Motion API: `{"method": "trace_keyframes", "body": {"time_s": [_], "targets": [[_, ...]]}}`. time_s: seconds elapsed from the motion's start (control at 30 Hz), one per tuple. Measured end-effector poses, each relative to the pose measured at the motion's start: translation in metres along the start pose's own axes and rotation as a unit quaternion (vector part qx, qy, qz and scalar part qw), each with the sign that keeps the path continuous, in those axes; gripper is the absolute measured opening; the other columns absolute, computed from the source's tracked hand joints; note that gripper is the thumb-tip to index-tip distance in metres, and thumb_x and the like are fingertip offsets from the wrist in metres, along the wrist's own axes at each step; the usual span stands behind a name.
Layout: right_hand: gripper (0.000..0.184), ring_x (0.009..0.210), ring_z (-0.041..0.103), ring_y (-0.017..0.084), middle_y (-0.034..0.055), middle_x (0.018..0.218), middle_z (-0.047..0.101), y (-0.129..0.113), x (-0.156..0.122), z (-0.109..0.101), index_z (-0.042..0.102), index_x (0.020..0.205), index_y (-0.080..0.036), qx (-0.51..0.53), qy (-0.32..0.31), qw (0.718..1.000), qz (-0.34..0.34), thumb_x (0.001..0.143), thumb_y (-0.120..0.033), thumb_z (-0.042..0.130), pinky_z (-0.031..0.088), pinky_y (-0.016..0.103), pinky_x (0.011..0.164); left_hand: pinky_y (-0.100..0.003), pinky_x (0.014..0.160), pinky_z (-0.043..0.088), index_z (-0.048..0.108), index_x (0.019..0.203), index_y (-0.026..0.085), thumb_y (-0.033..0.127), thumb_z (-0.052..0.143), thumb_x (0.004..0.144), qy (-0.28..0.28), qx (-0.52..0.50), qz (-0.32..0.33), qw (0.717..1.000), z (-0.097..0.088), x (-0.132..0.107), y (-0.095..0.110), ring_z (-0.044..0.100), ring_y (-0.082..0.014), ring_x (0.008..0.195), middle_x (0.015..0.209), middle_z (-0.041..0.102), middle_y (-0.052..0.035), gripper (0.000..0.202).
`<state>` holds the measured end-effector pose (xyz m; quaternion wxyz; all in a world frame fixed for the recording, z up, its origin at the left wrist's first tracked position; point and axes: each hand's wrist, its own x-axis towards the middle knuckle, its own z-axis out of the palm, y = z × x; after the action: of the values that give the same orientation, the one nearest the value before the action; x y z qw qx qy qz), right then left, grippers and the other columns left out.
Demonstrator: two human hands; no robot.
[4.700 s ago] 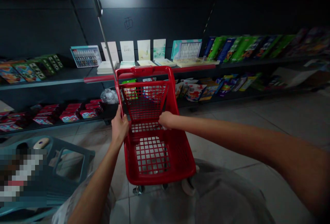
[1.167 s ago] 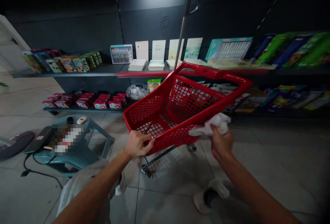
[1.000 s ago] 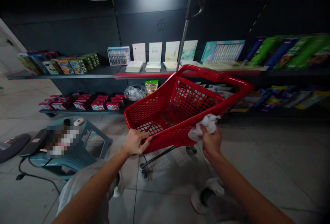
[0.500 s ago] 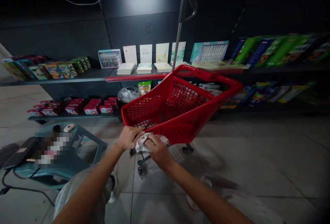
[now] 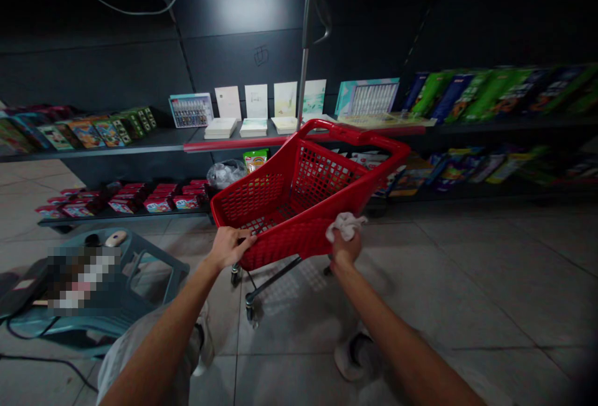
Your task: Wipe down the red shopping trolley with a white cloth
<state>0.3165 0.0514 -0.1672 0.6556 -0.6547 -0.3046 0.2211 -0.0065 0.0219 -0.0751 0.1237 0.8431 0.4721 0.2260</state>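
A small red plastic shopping cart [image 5: 299,197] stands on the tiled floor in front of me, turned with its long side toward me. My left hand [image 5: 228,247] grips the cart's near front rim. My right hand [image 5: 344,245] is closed on a crumpled white cloth [image 5: 344,225] and presses it against the outside of the cart's near side wall. The basket looks empty. The cart's metal handle pole [image 5: 306,45] rises behind it.
Dark shelves [image 5: 140,139] along the back wall carry coloured boxes, notebooks and packets. A grey-blue plastic stool [image 5: 126,281] with small items on it sits at the lower left, a cable beside it. My shoe [image 5: 348,356] is on the tiles below the cart.
My right hand with the cloth has moved from the cart's front corner near my left hand rightward along the side wall. The left hand keeps its grip on the rim.
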Motion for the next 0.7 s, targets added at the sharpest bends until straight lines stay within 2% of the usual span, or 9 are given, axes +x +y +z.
{"method": "trace_keyframes", "body": {"time_s": [0.03,0.13,0.23,0.33,0.43,0.53,0.57,0.6,0.7], "targets": [[0.051,0.092,0.068,0.022,0.0056,0.100,0.070,0.002,-0.027,0.014,0.057,0.113,-0.018,0.026,-0.016,0.999,0.023,0.070,-0.046,0.060,0.057,0.034,0.080,-0.025,0.060,0.027,0.047,0.059,0.018,0.049,0.039,0.100,0.002,-0.002,-0.003,1.000,0.000,0.000,0.001,0.044,-0.0098,0.053,0.054,0.045,0.0033,0.052],[0.055,0.097,0.069,0.024,0.0104,0.110,0.071,-0.007,-0.118,0.042,0.056,0.124,-0.017,0.051,-0.150,0.987,0.040,0.075,-0.042,0.062,0.057,0.038,0.086,-0.025,0.060,0.026,0.045,0.058,0.018,0.049,0.038,0.100,0.009,-0.005,-0.005,1.000,0.001,0.001,0.002,0.042,-0.0098,0.052,0.054,0.042,0.0034,0.052],[0.041,0.101,0.067,0.024,0.0099,0.110,0.069,-0.026,-0.185,0.047,0.062,0.119,-0.018,-0.015,-0.283,0.958,-0.045,0.079,-0.029,0.060,0.056,0.038,0.091,-0.025,0.060,0.026,0.046,0.060,0.018,0.049,0.039,0.100,0.009,-0.002,0.000,1.000,0.001,0.000,0.003,0.042,-0.0098,0.053,0.054,0.042,0.0034,0.051],[0.034,0.103,0.066,0.021,0.0064,0.113,0.066,-0.037,-0.209,0.040,0.067,0.107,-0.021,-0.079,-0.410,0.895,-0.156,0.076,-0.012,0.059,0.055,0.032,0.093,-0.025,0.060,0.026,0.046,0.060,0.018,0.049,0.040,0.099,0.015,0.002,0.001,1.000,0.001,-0.002,0.005,0.042,-0.0093,0.053,0.054,0.042,0.0035,0.050],[0.037,0.111,0.063,0.019,0.0054,0.118,0.065,-0.033,-0.189,0.031,0.068,0.107,-0.024,-0.132,-0.477,0.825,-0.273,0.078,-0.003,0.057,0.053,0.031,0.099,-0.024,0.060,0.027,0.047,0.060,0.018,0.048,0.040,0.100,0.023,0.003,0.001,1.000,0.000,-0.003,0.005,0.042,-0.0086,0.052,0.054,0.043,0.0038,0.051],[0.033,0.118,0.058,0.023,0.0086,0.124,0.065,-0.024,-0.134,0.013,0.069,0.109,-0.022,-0.209,-0.466,0.766,-0.390,0.086,-0.004,0.053,0.049,0.037,0.106,-0.024,0.059,0.027,0.050,0.059,0.018,0.049,0.041,0.100,0.027,0.005,0.001,1.000,-0.001,-0.003,0.002,0.042,-0.0081,0.051,0.053,0.044,0.0039,0.052],[0.033,0.120,0.057,0.023,0.0098,0.126,0.065,-0.021,-0.111,0.005,0.069,0.109,-0.021,-0.231,-0.439,0.769,-0.403,0.087,-0.004,0.051,0.048,0.039,0.107,-0.024,0.058,0.027,0.051,0.059,0.018,0.049,0.041,0.100,0.028,0.007,0.001,1.000,-0.001,-0.002,0.000,0.042,-0.0082,0.051,0.053,0.045,0.0038,0.052],[0.036,0.122,0.056,0.024,0.0108,0.128,0.064,-0.020,-0.086,-0.004,0.069,0.112,-0.021,-0.247,-0.403,0.785,-0.399,0.086,-0.004,0.051,0.047,0.040,0.108,-0.024,0.058,0.027,0.051,0.059,0.018,0.050,0.042,0.100,0.030,0.008,0.001,1.000,-0.002,-0.002,-0.002,0.042,-0.0083,0.051,0.053,0.045,0.0037,0.052],[0.034,0.120,0.055,0.025,0.0131,0.127,0.061,-0.014,-0.011,-0.026,0.068,0.111,-0.018,-0.246,-0.253,0.869,-0.348,0.082,-0.010,0.053,0.045,0.044,0.110,-0.024,0.058,0.027,0.051,0.059,0.018,0.050,0.042,0.100,0.034,0.014,0.002,0.999,-0.003,-0.001,-0.008,0.042,-0.0085,0.052,0.053,0.048,0.0031,0.053]]}}
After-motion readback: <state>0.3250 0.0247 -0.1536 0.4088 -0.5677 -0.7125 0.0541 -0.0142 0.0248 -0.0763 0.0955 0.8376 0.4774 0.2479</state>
